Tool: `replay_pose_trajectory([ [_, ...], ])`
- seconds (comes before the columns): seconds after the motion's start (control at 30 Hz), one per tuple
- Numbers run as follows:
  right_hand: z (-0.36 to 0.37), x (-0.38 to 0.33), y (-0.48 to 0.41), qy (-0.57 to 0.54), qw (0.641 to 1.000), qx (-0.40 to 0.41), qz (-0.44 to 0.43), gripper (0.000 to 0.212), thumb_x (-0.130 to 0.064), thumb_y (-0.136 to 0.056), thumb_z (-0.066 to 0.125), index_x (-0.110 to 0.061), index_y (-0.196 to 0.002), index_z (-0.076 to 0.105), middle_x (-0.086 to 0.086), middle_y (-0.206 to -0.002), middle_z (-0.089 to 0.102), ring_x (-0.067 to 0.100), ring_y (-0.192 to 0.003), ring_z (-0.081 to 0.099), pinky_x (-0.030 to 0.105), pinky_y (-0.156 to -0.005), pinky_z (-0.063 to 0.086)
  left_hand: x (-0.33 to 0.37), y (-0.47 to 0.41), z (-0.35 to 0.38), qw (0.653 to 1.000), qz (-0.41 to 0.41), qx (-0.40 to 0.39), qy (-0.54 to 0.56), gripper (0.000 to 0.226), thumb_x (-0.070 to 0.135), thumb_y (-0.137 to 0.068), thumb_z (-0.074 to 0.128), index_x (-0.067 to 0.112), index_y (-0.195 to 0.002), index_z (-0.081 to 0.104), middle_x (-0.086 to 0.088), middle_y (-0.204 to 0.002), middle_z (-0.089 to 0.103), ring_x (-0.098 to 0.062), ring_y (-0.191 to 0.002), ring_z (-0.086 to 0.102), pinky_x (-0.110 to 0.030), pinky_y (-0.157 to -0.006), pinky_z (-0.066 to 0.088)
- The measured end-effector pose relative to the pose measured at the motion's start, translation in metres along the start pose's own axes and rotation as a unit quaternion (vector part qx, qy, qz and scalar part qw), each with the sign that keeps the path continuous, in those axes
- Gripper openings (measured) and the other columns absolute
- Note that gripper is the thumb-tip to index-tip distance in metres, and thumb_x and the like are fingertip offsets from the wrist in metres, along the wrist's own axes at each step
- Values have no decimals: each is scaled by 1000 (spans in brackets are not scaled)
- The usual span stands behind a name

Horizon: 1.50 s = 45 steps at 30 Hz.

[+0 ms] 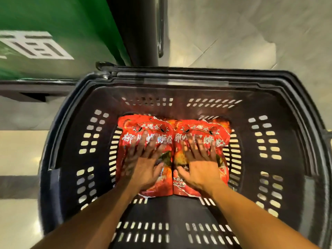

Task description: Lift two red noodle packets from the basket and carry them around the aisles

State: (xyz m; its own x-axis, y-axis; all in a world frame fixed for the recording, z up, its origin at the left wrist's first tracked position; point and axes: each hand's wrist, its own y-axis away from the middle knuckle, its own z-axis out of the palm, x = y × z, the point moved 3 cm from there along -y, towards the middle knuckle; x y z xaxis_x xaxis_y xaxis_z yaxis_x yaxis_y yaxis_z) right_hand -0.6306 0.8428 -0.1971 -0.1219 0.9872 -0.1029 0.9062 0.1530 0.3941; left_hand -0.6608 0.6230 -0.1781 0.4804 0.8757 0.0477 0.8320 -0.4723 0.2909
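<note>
Two red food packets with white characters lie side by side, flat on the bottom of a dark slotted shopping basket (68,123). My left hand (143,162) rests on the left red packet (142,126), fingers spread and straight. On the right red packet (203,128) lies my right hand (201,166), its fingers likewise spread flat. Both forearms reach down into the basket from the near side. The image is slightly blurred around the fingers.
The basket's folded handle (161,72) lies along its far rim. Beyond it stand a green panel with white characters (53,33) at left and a dark upright post (143,29). Pale tiled floor (251,33) surrounds the basket.
</note>
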Motion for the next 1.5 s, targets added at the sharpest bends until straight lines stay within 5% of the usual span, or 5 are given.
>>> replay_pose_trajectory([
  [0.77, -42, 3, -18, -26, 984, -176, 14, 74, -65, -90, 42, -29, -154, 36, 3, -169, 21, 30, -156, 17, 60, -125, 9, -10, -14, -25, 987, 18, -156, -22, 73, 62, -97, 9, 34, -164, 11, -2, -174, 6, -32, -160, 2, -55, -126, 13],
  [0.9, -115, -3, -15, -22, 976, -213, 47, 53, -66, -91, 47, -22, -116, 62, 8, -125, 66, 31, -121, 60, 53, -104, 42, -20, -7, -93, 985, 51, -167, -20, 64, 58, -104, 23, 29, -161, 20, -5, -171, 19, -29, -158, 13, -54, -125, 19],
  [1.17, -285, -27, 18, -17, 993, -112, -17, 84, -68, -83, 40, -28, -156, 33, 4, -165, 27, 27, -152, 25, 62, -122, 19, -55, 34, -269, 987, 58, -134, -72, 65, 55, -103, 20, 29, -162, 24, -3, -169, 27, -27, -157, 20, -49, -126, 18],
  [1.33, -419, -61, 56, -19, 997, -59, -51, 90, -73, -76, 31, -33, -156, 32, 2, -165, 29, 26, -151, 29, 57, -123, 20, -91, 80, -402, 989, 101, -59, -91, 54, 54, -88, 47, 25, -131, 63, -3, -130, 69, -28, -121, 67, -48, -96, 56],
  [1.5, -567, -108, 109, -7, 994, 19, -104, 89, -69, -74, 30, -33, -155, 35, 0, -165, 30, 26, -149, 34, 54, -117, 30, -127, 155, -545, 995, 27, -45, -85, 66, 54, -88, 36, 28, -146, 53, -1, -152, 54, -28, -143, 48, -50, -117, 38],
])
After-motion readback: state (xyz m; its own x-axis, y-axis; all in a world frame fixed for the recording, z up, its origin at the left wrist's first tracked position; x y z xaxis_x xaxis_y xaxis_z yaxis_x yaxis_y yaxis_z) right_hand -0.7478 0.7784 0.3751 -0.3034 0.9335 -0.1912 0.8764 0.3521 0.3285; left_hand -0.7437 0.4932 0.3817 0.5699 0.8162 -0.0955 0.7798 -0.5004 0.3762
